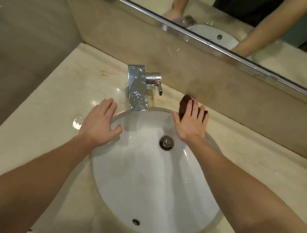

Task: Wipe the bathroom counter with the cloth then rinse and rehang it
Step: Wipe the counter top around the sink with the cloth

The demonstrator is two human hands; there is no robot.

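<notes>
Both of your hands were out over the back of the basin, palms down. Your right hand [191,121] lay flat with its fingers spread, pressing the cloth [184,105] against the table [249,166] at the far right rim of the sink [149,193], just in front of the backsplash [175,61]. That dark brown cloth was bunched under your fingers, with one end showing beyond your index finger and a bit more between your outer fingers. Your left hand [99,122] held nothing; it rested open, fingers together, on the table at the sink's far left rim, thumb hanging over the white bowl. The cloth sat well apart from that hand, with the chrome faucet [137,89] and its side lever standing between the two. Water beaded on the faucet and glinted on the table beside your left hand. A metal drain [167,142] sat in the bowl between your wrists. Above the backsplash, the mirror [238,20] reflected your forearms.
</notes>
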